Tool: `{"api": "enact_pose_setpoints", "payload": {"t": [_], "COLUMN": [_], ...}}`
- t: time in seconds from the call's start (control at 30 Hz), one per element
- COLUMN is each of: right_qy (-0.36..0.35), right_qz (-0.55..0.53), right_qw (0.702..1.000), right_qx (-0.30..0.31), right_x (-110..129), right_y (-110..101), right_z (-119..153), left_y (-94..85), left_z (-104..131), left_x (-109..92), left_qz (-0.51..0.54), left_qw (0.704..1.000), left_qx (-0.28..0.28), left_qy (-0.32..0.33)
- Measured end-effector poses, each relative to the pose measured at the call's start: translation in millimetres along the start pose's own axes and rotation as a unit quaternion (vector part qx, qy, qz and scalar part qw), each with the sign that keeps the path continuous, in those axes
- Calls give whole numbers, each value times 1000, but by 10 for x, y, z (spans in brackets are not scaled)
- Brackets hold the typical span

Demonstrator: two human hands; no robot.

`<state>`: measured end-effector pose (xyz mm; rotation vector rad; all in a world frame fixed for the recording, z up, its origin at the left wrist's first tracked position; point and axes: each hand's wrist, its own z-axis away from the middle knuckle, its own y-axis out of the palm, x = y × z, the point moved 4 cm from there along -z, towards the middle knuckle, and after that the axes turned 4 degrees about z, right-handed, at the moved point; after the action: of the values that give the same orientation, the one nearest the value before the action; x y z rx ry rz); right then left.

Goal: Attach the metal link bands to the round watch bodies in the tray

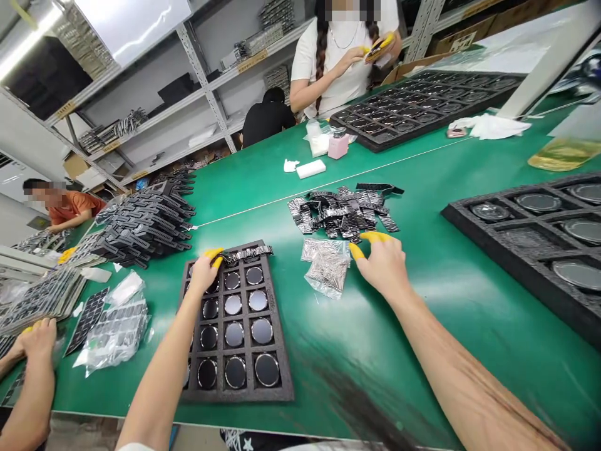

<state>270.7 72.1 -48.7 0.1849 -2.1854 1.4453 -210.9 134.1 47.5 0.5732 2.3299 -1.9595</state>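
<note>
Left hand (205,270) pinches a metal watch band (247,254) at the top of a foam tray (237,393) nearly full of watch cases; right hand (384,263), fingers spread, reaches toward bagged bands (327,269), a pile (342,213) beyond unsorted.

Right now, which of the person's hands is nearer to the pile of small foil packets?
Right. The right hand has its fingertips at the near edge of the pile of foil packets; the left hand rests on the foam tray, well left.

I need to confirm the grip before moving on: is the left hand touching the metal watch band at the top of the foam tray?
Touching. The head view shows the left hand with yellow-capped fingertips on the end of the metal watch band, which lies across the foam tray's top edge.
</note>
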Motion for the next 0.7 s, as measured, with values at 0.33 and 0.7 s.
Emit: {"api": "enact_pose_setpoints", "payload": {"t": [0.33, 0.7], "right_qy": [14, -3], "right_qz": [16, 0], "right_qw": [999, 1000], "right_qx": [37, 9], "right_x": [-20, -52], "right_y": [19, 127], "right_z": [-15, -28], "left_y": [49, -27], "left_z": [376, 313], "left_x": [258, 274], "left_qz": [-8, -56], "left_qw": [996, 987], "left_qx": [91, 126], "left_qy": [20, -82]}}
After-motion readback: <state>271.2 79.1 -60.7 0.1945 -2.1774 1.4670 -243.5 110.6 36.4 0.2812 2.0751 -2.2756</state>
